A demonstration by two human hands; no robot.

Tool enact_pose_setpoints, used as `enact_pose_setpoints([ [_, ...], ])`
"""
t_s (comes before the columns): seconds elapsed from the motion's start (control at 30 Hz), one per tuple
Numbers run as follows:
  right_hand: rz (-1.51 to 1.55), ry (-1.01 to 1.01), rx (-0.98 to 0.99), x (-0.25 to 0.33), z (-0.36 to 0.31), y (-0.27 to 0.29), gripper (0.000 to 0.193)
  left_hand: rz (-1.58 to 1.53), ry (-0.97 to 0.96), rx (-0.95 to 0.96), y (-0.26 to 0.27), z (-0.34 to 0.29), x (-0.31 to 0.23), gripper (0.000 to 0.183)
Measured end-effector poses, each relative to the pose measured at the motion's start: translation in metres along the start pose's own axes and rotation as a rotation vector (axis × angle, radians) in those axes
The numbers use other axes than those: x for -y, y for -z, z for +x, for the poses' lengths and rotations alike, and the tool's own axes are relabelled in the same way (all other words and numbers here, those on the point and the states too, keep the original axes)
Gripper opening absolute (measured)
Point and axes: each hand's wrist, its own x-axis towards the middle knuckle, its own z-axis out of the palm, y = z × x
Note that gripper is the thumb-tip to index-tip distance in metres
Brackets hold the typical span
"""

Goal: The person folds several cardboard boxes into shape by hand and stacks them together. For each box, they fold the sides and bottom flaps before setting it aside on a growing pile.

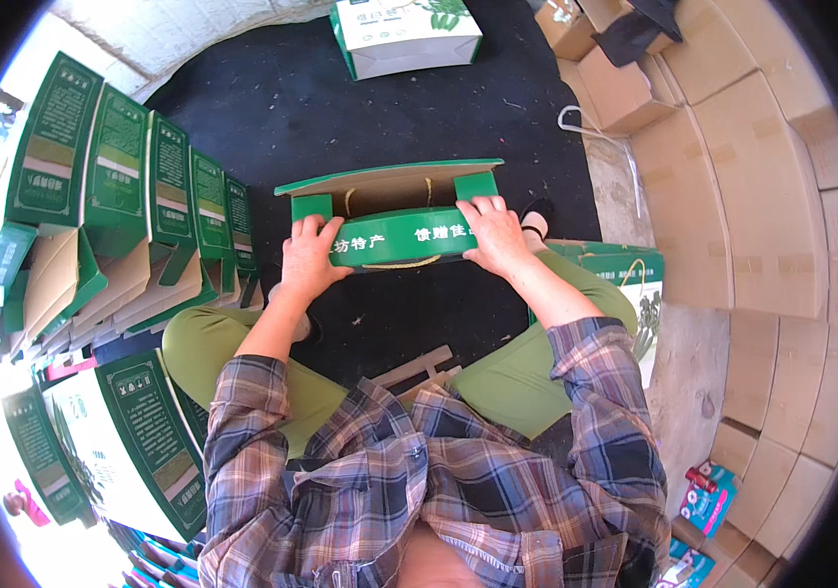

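Observation:
Between my knees is a green cardboard gift box [401, 238], its top open and its brown inside showing. A far flap stands up along its back edge, and yellow cord handles show inside and along the near edge. At the near left corner my left hand [310, 257] is closed over the green panel, fingers on top. My right hand [493, 235] grips the same panel at its right corner. The lower part of the box is hidden from this view.
Several green boxes [121, 171] stand in a row on the left, lower flaps loose. A finished-looking white-and-green box [414, 69] lies ahead on the black floor sheet [243, 108]. Another box [646, 314] is beside my right knee. Brown cartons [747, 186] are stacked along the right.

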Motion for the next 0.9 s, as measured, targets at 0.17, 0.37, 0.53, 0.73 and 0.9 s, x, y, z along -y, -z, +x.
enact_pose_setpoints([
  [0.17, 0.020, 0.033, -0.020, -0.002, 0.002, -0.003, 0.071, -0.006, -0.027, -0.021, -0.003, -0.002, 0.003, 0.079],
  [0.37, 0.023, -0.012, 0.005, -0.006, 0.001, -0.006, 0.071, 0.013, -0.029, 0.007, -0.002, 0.001, -0.004, 0.079],
  [0.53, 0.032, 0.006, 0.005, -0.004, 0.002, -0.004, 0.072, -0.022, -0.014, -0.005, -0.004, -0.002, 0.001, 0.086],
  [0.73, 0.040, 0.002, 0.008, -0.001, -0.002, -0.001, 0.077, -0.059, -0.035, -0.009, -0.010, -0.003, 0.004, 0.097],
  [0.9, 0.034, 0.030, 0.004, 0.000, -0.002, -0.006, 0.082, -0.103, -0.029, -0.019, -0.016, -0.005, 0.014, 0.093],
])
